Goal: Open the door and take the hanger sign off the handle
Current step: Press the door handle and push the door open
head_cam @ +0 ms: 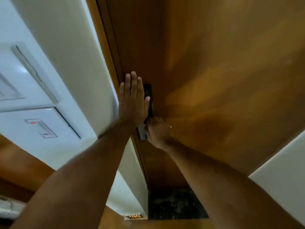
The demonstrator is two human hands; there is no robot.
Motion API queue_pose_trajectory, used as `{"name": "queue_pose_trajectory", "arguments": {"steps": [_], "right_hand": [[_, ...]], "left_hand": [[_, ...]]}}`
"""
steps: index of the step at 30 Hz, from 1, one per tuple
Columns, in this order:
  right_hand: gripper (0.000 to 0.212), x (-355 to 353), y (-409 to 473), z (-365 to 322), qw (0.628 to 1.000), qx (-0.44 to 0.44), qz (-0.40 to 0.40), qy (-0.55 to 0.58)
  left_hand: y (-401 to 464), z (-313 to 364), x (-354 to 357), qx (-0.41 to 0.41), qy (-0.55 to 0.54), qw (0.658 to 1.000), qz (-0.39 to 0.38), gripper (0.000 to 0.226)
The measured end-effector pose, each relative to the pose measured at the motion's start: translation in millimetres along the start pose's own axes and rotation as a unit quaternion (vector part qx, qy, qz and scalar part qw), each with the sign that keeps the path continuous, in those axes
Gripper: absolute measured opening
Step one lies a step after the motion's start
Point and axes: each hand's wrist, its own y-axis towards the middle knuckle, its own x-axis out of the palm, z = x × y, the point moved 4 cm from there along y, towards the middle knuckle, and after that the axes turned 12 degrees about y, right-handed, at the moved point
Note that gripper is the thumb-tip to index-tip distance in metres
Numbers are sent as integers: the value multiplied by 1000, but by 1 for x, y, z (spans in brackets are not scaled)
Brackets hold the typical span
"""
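Left hand (132, 103) flat on door (214, 63); right hand (158, 131) gripping handle (143, 133).

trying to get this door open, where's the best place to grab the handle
Grab the lever below the black lock plate, coming from the right as the right hand does. It sits close to the frame edge, and the flat left hand covers the other side. Its shape is mostly hidden.

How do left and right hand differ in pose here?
The left hand is flat, fingers straight and together, laid by the door edge over the dark lock plate. The right hand sits lower, fingers curled, seemingly around the handle, which is hidden. Both are bare and touch the door.
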Motion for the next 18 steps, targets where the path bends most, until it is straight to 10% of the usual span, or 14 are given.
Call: {"name": "queue_pose_trajectory", "arguments": {"steps": [4,18], "right_hand": [[40,14,15,16,987,106,-94,-74],[69,39,-3,31,987,136,-9,81]], "left_hand": [[3,2,-3,1,17,1000,4,72],[-9,3,-8,-13,30,999,-22,70]]}}
